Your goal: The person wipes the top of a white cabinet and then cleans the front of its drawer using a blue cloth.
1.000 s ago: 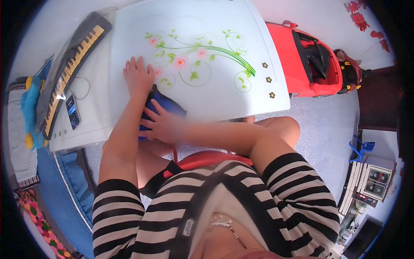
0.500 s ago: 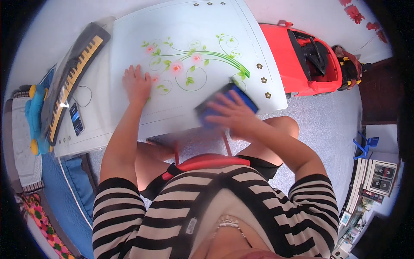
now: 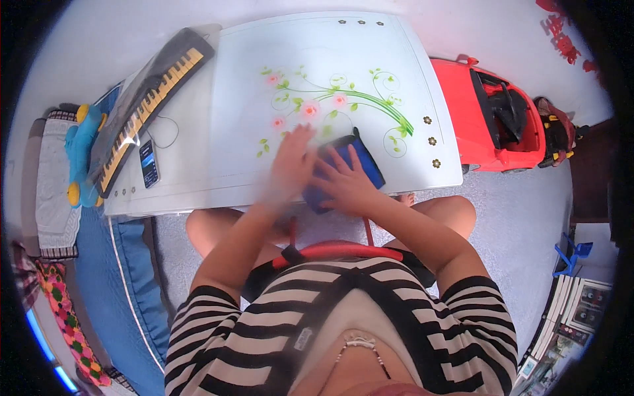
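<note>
A blue and black flat item, of a kind I cannot make out, lies at the near edge of the white table. My right hand rests on top of it, fingers spread apart. Just to its left is my left hand, smeared by motion, its fingers stretched out toward the printed flowers; whether it touches the item I cannot tell. Part of the item is hidden under the hands.
At the table's left side lie a wrapped keyboard and a phone. A red toy car stands beyond the right edge. Below the table's near edge is a red seat. A blue bed runs along the left.
My left hand has moved right across the table, from the bare surface to beside the blue and black item. My right hand stays on that item. The whole view has shifted.
</note>
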